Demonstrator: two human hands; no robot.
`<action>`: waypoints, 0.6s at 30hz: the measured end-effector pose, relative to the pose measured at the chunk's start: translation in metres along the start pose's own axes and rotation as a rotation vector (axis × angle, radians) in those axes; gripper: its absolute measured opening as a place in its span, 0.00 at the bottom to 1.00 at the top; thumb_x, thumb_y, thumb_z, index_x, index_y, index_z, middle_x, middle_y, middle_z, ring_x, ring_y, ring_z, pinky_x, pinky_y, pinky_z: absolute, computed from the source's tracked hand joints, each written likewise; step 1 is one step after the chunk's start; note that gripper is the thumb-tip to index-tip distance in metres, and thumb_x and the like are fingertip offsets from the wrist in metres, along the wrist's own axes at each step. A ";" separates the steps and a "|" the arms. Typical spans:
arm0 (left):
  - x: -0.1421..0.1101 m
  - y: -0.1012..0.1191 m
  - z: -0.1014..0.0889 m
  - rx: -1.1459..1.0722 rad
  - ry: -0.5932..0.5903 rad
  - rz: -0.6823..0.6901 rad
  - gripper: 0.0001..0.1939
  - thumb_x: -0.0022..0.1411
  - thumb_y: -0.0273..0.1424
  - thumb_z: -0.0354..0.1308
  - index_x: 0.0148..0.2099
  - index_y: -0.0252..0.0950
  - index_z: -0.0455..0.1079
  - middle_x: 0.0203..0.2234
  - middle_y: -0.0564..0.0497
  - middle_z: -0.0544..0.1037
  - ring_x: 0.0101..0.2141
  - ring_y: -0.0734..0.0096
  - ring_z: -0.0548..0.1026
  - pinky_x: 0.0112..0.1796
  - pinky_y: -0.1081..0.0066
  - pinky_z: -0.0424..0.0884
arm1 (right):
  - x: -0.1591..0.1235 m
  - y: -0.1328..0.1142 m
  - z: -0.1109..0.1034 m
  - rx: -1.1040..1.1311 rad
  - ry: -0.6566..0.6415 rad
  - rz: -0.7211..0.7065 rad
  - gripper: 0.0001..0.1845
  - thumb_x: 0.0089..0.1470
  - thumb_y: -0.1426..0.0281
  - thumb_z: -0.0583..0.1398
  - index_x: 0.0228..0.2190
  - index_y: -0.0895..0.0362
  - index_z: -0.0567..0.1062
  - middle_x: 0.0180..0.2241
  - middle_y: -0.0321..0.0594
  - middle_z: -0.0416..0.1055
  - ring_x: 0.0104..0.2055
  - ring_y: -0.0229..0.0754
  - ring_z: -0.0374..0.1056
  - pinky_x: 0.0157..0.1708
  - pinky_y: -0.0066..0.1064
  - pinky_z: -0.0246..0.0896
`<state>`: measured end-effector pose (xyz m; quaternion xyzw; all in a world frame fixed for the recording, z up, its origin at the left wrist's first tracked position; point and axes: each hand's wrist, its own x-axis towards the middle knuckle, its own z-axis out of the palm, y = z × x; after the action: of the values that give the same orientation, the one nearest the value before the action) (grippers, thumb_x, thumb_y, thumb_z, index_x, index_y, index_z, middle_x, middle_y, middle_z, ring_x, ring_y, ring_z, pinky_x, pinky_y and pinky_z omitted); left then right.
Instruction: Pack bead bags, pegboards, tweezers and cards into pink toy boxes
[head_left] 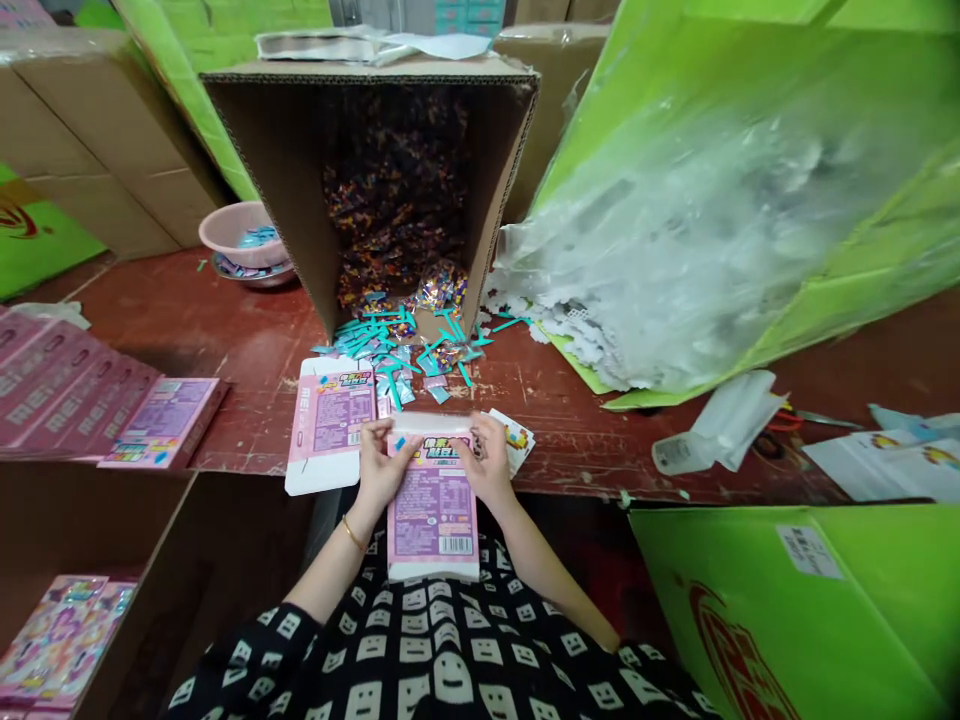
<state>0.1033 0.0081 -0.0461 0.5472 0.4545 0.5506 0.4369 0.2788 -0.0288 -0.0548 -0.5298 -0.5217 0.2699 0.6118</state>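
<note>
Our left hand point(380, 467) and right hand point(487, 462) grip the far end of a pink box point(433, 510), fingers closed on either side. It sits before our shirt point(446, 670), at the table point(247, 335) edge. A second box point(330, 425) lies just left; teal sticks point(379, 325) lie beyond.

And there on the left, stacked pink boxes point(82, 395) show what looks like "REi"; the held pink box point(433, 515) bears blurred Chinese characters point(444, 447) above a barcode point(455, 544); the green carton's point(735, 560) white label point(808, 552) is illegible
</note>
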 end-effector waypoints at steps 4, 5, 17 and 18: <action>0.000 0.013 -0.004 -0.035 -0.098 -0.146 0.20 0.51 0.42 0.68 0.40 0.36 0.67 0.33 0.49 0.77 0.37 0.64 0.76 0.43 0.65 0.70 | 0.011 -0.021 -0.003 0.036 -0.202 -0.008 0.14 0.54 0.59 0.65 0.37 0.55 0.75 0.33 0.40 0.71 0.39 0.42 0.70 0.44 0.37 0.66; 0.002 0.018 -0.005 -0.015 -0.114 -0.195 0.19 0.52 0.44 0.67 0.38 0.36 0.69 0.32 0.49 0.77 0.35 0.66 0.75 0.40 0.67 0.70 | 0.016 -0.027 -0.004 0.044 -0.252 0.018 0.12 0.54 0.59 0.65 0.33 0.56 0.77 0.33 0.40 0.71 0.37 0.41 0.70 0.42 0.35 0.66; -0.010 0.025 -0.001 0.055 -0.159 0.017 0.15 0.52 0.38 0.71 0.36 0.36 0.71 0.42 0.45 0.77 0.45 0.61 0.75 0.50 0.60 0.68 | 0.023 -0.022 -0.020 0.267 -0.495 0.200 0.13 0.57 0.57 0.64 0.37 0.52 0.83 0.47 0.43 0.77 0.51 0.46 0.72 0.55 0.42 0.64; -0.008 0.024 -0.003 0.050 -0.169 0.021 0.16 0.50 0.38 0.72 0.36 0.36 0.71 0.41 0.45 0.77 0.45 0.61 0.76 0.50 0.60 0.68 | 0.019 -0.025 -0.021 0.236 -0.507 0.150 0.13 0.57 0.57 0.64 0.40 0.51 0.82 0.51 0.44 0.75 0.54 0.46 0.70 0.58 0.42 0.61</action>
<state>0.1013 -0.0048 -0.0238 0.6070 0.4238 0.4956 0.4542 0.2982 -0.0267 -0.0227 -0.4078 -0.5824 0.4970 0.4975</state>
